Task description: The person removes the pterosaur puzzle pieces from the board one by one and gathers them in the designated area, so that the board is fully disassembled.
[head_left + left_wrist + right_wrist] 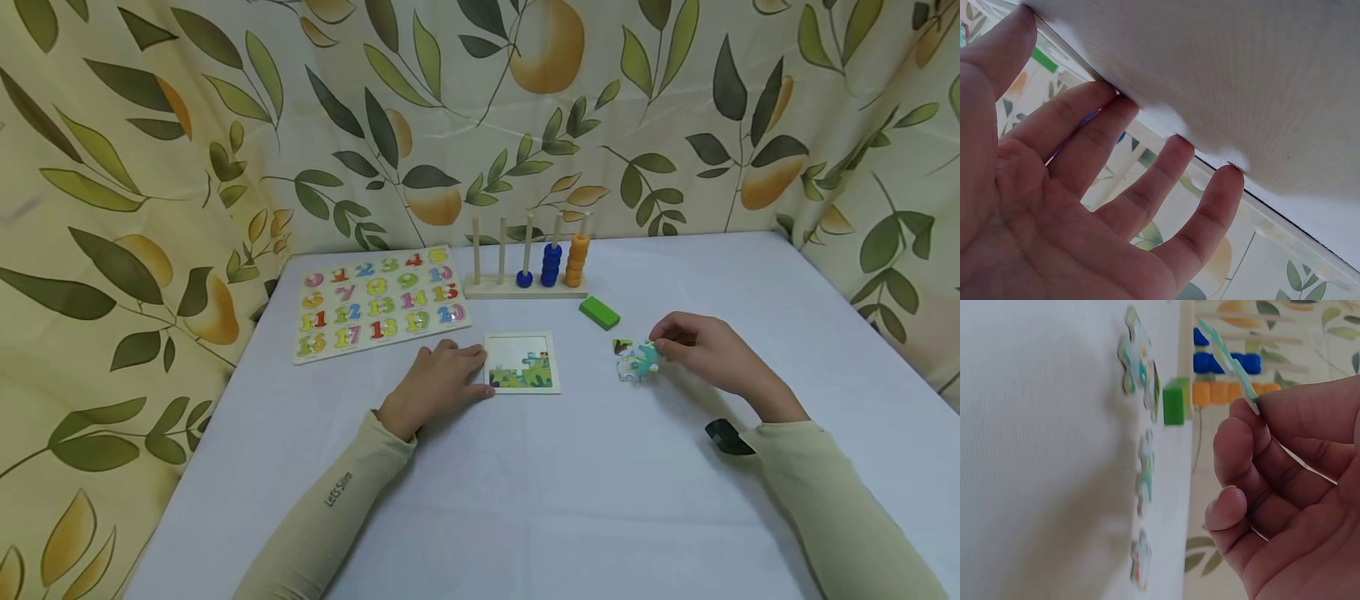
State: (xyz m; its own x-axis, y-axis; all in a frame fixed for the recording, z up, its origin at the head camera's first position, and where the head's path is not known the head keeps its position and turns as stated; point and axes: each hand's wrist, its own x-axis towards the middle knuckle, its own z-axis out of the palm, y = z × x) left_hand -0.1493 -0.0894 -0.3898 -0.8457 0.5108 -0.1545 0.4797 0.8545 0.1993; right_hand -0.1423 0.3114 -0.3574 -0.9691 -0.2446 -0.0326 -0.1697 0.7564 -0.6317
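My left hand [441, 379] rests at the left edge of a small square puzzle tray [556, 367], thumb and fingers touching its side. In the left wrist view that hand's fingers are spread, tips on the white cloth. Green and leafy jigsaw pieces [517, 379] fill the tray's lower part; its upper left is bare. On the right, my right hand [708, 354] pinches a teal jigsaw piece [1232, 365] between thumb and fingertips, raised off the table. Several loose jigsaw pieces [1145, 472] lie below it on the cloth.
A number board [382, 304] lies at the back left. Beside it stands a peg abacus [525, 292] with blue and orange beads. A green block [599, 313] sits before the abacus. Black gear [727, 437] shows by the right wrist. Leaf-patterned fabric [480, 125] hangs behind.
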